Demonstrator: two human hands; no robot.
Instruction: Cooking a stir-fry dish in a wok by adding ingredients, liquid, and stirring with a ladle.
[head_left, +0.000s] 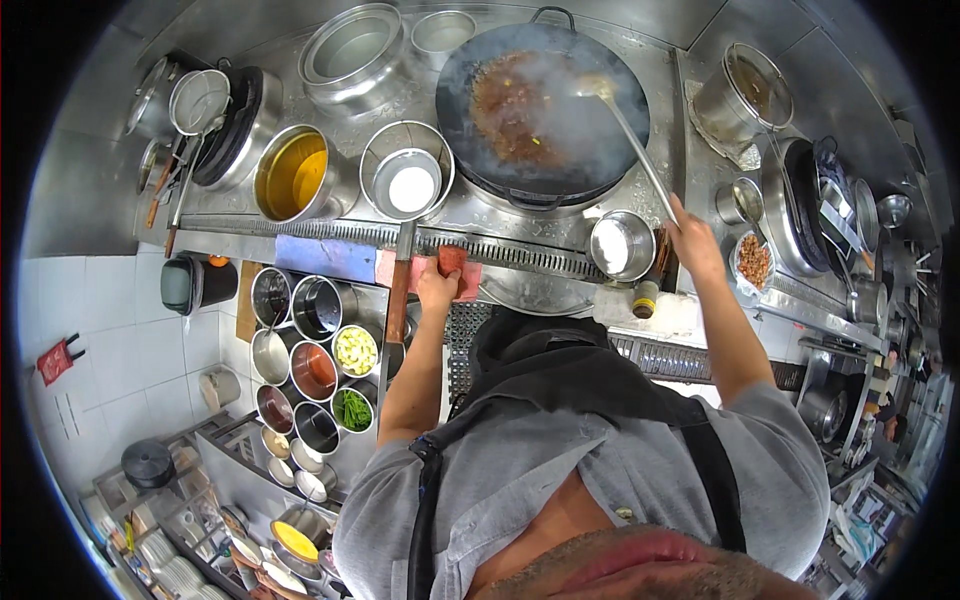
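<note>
My right hand (697,246) is closed round the handle of a long ladle (645,160), whose bowl rests inside the wok, toward its right side. Brown, saucy food (515,115) lies in the black wok (465,160), partly veiled by steam. My left hand (437,288) is at the stove's front edge, its fingers closed on a reddish-brown folded cloth (452,259). Under that hand lies a pink cloth (468,283), with a blue cloth (325,257) to its left. Just left of the hand is the wooden handle of a strainer (398,300).
Left of the wok stand a pot of yellow oil (292,178) and a large metal pot (350,50). A pot of white powder (622,246) and a small bottle (645,299) are near my right hand. Several ingredient pots, including chopped greens (352,410), stand at lower left.
</note>
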